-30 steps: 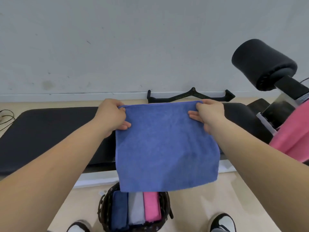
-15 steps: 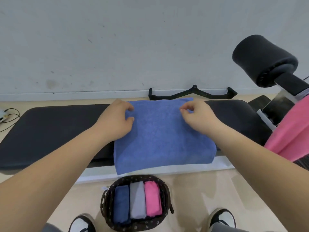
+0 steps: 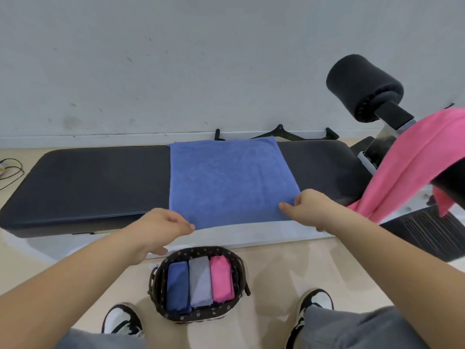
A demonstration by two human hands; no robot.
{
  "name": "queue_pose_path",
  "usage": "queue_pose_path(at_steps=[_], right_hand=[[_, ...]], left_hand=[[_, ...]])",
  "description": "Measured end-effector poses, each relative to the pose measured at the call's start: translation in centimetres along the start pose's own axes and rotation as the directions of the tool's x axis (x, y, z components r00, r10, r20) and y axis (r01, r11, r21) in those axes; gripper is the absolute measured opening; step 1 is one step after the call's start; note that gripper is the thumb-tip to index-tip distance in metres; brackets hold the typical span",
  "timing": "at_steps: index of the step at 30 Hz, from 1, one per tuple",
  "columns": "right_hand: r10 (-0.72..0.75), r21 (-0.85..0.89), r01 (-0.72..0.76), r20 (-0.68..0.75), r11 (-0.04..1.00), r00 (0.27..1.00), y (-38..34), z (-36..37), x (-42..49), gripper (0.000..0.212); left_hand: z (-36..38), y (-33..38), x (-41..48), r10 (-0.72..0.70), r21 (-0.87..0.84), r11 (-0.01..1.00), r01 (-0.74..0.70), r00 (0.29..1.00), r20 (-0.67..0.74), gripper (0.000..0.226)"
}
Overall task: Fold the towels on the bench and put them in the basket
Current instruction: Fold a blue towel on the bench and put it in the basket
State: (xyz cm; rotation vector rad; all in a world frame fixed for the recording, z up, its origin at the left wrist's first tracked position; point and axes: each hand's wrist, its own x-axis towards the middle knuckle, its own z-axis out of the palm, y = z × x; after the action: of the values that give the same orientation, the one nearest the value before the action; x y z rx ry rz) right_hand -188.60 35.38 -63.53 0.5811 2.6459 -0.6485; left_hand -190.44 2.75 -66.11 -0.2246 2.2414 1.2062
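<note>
Blue towel (image 3: 230,177), black bench (image 3: 95,182), pink towel (image 3: 412,162), brown patterned basket (image 3: 201,314).

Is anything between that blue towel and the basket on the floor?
Nothing visible blocks it. The blue towel lies on the bench; the basket stands open on the floor in front, though three folded towels nearly fill it.

Blue towel (image 3: 231,180) lies flat across bench (image 3: 95,180); basket (image 3: 196,316) seemingly holds three folded towels (image 3: 200,283).
</note>
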Motion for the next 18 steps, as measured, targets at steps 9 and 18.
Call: queue_pose_path(at_steps=[9, 18], right_hand=[[0.075, 0.731, -0.044, -0.010, 0.680, 0.997, 4.2, 0.7, 0.8, 0.046], [-0.153, 0.744, 0.050, 0.071, 0.666, 0.986, 4.6, 0.3, -0.3, 0.012]], left_hand=[[0.3, 0.3, -0.5, 0.130, -0.211, 0.970, -0.122, 0.991, 0.027, 0.008], [-1.7, 0.9, -2.2, 0.430, 0.115, 0.893, -0.435, 0.901, 0.062, 0.060]])
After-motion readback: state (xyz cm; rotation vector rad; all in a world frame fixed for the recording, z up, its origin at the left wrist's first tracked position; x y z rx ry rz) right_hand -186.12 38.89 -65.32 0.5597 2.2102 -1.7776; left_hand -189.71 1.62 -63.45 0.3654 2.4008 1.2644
